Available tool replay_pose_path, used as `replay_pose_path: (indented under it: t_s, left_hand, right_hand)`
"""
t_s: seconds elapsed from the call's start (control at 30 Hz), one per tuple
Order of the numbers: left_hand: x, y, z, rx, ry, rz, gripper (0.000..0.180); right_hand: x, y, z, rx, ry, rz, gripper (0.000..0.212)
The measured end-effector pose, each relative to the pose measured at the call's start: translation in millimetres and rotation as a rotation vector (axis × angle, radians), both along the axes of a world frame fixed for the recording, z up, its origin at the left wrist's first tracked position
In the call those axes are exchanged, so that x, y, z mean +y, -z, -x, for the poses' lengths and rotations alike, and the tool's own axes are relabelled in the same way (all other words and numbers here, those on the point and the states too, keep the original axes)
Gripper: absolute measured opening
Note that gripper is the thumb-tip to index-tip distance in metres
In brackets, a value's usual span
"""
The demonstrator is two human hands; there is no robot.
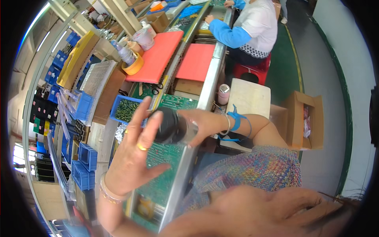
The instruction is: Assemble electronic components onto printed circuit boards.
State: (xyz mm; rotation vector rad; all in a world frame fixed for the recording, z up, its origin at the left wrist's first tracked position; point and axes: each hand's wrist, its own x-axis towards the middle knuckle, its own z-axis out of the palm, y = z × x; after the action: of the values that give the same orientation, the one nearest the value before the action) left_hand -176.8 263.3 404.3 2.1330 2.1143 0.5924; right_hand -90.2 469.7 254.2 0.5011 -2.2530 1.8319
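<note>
Over the counter (206, 94), in the head view: one black-capped container (167, 125) is hanging in the air above the green circuit boards (167, 158), between the person's two hands.
Right hand (202, 123): its grip is wrapping the container's pale, see-through body from the side, under a blue wrist strap (235, 118).
Left hand (132, 158): its grip is standing wide, thumb well away from the fingers, with nothing showing in it; the fingertips are reaching beside the cap, and I cannot tell whether they are touching it.
Progress: the container is already being held clear of the counter, and the cap seems to be sitting on it; as I am judging it, setting the container down is remaining, while any work on the boards is staying too blurred to call.
Boards count: more than one seems to be showing, but hands are hiding the edges.
Blue tray (114, 108): one, holding small dark parts too many for counting.
Red mats (166, 43): two, lying farther along.
Scissors (157, 89): one pair, lying near the tray.
Yellow tape roll (135, 68): one, resting on the left mat.
Pink flask (223, 94): one, standing upright.
Co-worker (256, 27): one, sitting on one red stool (260, 77).
</note>
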Motion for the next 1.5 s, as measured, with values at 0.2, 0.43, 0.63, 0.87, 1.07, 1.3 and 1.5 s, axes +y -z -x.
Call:
replay_pose_path:
  t_s: [0.2,0.43,0.63,0.87,1.07,1.3,1.5]
  left_hand:
    - [14.3,-2.1,-50.6,0.036,0.124,0.258,0.085]
    - [-2.2,4.6,-74.2,-0.213,-0.096,0.046,0.072]
    - [-41.3,59.6,-63.0,-1.134,-0.282,-0.386,0.098]
    - [-91.6,141.9,-56.8,-1.566,-0.343,-0.862,0.082]
    - [-140.2,174.8,-58.4,-1.766,-0.428,-1.009,0.072]
    - [-176.7,185.8,-68.6,-1.850,-0.468,-1.184,0.067]
    - [-189.0,194.2,-75.1,-1.848,-0.403,-1.284,0.067]
  right_hand:
    - [-15.6,12.0,-58.7,-0.121,-0.137,0.000,0.087]
    - [-26.6,10.5,-88.3,-0.093,-0.120,0.088,0.086]
    - [-27.0,5.9,-87.1,0.039,-0.159,0.119,0.083]
    - [-25.7,-24.3,-89.4,0.091,-0.122,0.025,0.082]
    - [-25.9,-42.8,-74.3,0.336,-0.048,-0.097,0.076]
    - [-25.7,-52.4,-60.9,0.463,-0.008,-0.218,0.068]
    - [-26.7,-72.5,-55.7,0.590,0.034,-0.246,0.060]
